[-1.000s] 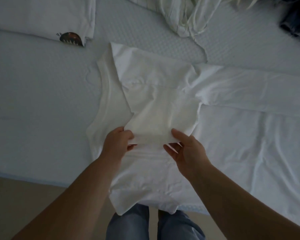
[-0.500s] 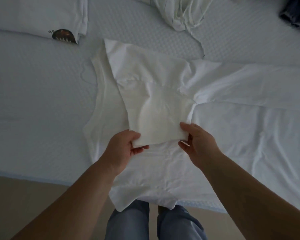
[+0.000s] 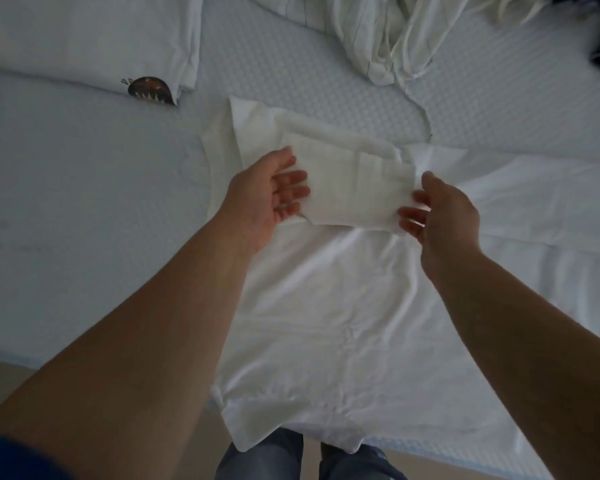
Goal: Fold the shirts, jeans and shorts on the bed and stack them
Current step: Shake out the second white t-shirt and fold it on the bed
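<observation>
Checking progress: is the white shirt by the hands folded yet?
Partly: both hands hold one flap over the shirt; its body lies spread.

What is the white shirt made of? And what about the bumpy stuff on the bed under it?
The white shirt looks like soft, thin, matte cotton knit: it creases finely, and the flap the left hand and right hand hold bends limply. The bed cover seems a quilted or waffle-textured pale fabric, going by its regular raised dimples. The exact fibre of either cannot be told.
</observation>
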The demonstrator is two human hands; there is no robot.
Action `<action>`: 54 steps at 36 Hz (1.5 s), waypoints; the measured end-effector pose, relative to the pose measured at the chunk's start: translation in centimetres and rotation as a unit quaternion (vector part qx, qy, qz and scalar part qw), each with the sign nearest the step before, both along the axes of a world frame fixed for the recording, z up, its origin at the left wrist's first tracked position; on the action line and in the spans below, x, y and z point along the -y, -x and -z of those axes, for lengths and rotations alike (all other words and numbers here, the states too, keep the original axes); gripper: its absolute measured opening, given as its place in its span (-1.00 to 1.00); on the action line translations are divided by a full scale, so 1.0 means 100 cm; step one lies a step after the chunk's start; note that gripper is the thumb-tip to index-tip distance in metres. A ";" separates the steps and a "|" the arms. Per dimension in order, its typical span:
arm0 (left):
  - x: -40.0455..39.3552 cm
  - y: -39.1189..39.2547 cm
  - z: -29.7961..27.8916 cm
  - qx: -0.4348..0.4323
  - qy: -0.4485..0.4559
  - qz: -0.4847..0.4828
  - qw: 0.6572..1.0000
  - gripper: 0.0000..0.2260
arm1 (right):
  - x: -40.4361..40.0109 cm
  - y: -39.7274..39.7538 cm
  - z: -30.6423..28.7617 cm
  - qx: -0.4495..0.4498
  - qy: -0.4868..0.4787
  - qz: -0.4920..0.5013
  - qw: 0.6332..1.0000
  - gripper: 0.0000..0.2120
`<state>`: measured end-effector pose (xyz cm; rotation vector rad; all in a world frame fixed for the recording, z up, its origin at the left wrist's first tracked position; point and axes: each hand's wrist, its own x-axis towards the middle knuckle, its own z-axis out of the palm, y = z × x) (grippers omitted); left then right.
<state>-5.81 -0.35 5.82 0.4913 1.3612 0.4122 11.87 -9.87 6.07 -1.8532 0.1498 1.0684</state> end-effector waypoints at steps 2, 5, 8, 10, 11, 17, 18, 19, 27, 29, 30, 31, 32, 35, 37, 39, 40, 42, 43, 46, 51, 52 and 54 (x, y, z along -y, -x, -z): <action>-0.005 0.009 0.002 -0.059 -0.056 -0.018 0.997 -0.90 | 0.001 0.001 0.007 0.085 0.047 -0.057 0.994 -0.61; -0.013 0.029 0.013 -0.219 -0.151 0.000 0.964 -0.91 | 0.007 0.011 0.009 0.293 0.061 -0.223 0.928 -0.57; -0.026 0.039 0.022 -0.306 -0.168 0.054 0.935 -0.71 | 0.008 0.024 0.013 0.398 0.003 -0.377 0.836 -0.64; -0.037 0.037 0.025 -0.325 -0.178 0.097 0.924 -0.58 | 0.003 0.029 0.021 0.414 0.015 -0.441 0.796 -0.64; -0.045 0.035 0.025 -0.329 -0.186 0.118 0.918 -0.55 | 0.000 0.030 0.025 0.410 0.031 -0.465 0.784 -0.61; -0.084 0.018 0.023 -0.322 -0.169 0.138 0.921 -0.61 | -0.004 0.033 0.038 0.441 0.056 -0.503 0.741 -0.56; -0.087 0.016 0.022 -0.304 -0.154 0.125 0.932 -0.67 | -0.003 0.032 0.038 0.443 0.055 -0.504 0.740 -0.56; -0.091 0.015 0.022 -0.294 -0.151 0.128 0.935 -0.74 | -0.003 0.032 0.038 0.444 0.055 -0.507 0.737 -0.55; -0.075 0.037 0.029 -0.293 -0.219 0.051 0.929 -0.73 | 0.000 0.037 0.028 0.442 0.034 -0.519 0.731 -0.48; -0.070 0.042 0.031 -0.242 -0.182 0.027 0.953 -0.74 | 0.005 0.038 0.026 0.453 0.025 -0.539 0.710 -0.41; -0.069 0.044 0.029 -0.213 -0.166 0.019 0.962 -0.74 | 0.008 0.038 0.026 0.456 0.023 -0.547 0.701 -0.38; -0.069 0.044 0.027 -0.189 -0.160 0.024 0.968 -0.74 | 0.011 0.038 0.025 0.459 0.023 -0.546 0.700 -0.36; -0.070 0.043 0.025 -0.173 -0.163 0.033 0.971 -0.74 | 0.014 0.038 0.025 0.462 0.024 -0.534 0.708 -0.36; -0.064 0.041 0.019 -0.174 -0.158 0.048 0.971 -0.52 | 0.022 0.036 0.025 0.443 0.041 -0.422 0.790 -0.45; -0.051 0.042 0.017 -0.180 -0.127 0.031 0.975 -0.48 | 0.023 0.032 0.022 0.357 0.095 -0.260 0.892 -0.56; -0.033 0.043 0.020 -0.159 -0.078 0.009 0.984 -0.65 | 0.022 0.026 0.017 0.165 0.155 -0.048 0.973 -0.69; -0.023 0.043 0.022 -0.152 -0.056 0.007 0.987 -0.73 | 0.022 0.022 0.015 0.065 0.158 0.037 0.985 -0.74; -0.009 0.042 0.028 -0.154 -0.028 0.024 0.987 -0.71 | 0.020 0.014 0.011 -0.057 0.145 0.119 0.981 -0.81; -0.004 0.041 0.030 -0.152 -0.017 0.035 0.988 -0.64 | 0.018 0.009 0.011 -0.091 0.131 0.128 0.979 -0.82; 0.004 0.037 0.030 -0.139 0.000 0.033 0.990 -0.55 | 0.010 0.000 0.012 -0.173 0.092 0.113 0.974 -0.79; -0.003 0.038 0.024 -0.112 -0.012 -0.036 0.993 -0.90 | 0.005 0.000 0.013 -0.170 0.088 0.103 0.976 -0.84; -0.003 0.039 0.022 -0.110 -0.020 -0.040 0.993 -0.89 | 0.007 0.001 0.013 -0.158 0.084 0.104 0.978 -0.88; 0.001 0.040 0.023 -0.130 -0.027 -0.027 0.991 -0.87 | 0.013 0.005 0.013 -0.146 0.076 0.102 0.981 -0.95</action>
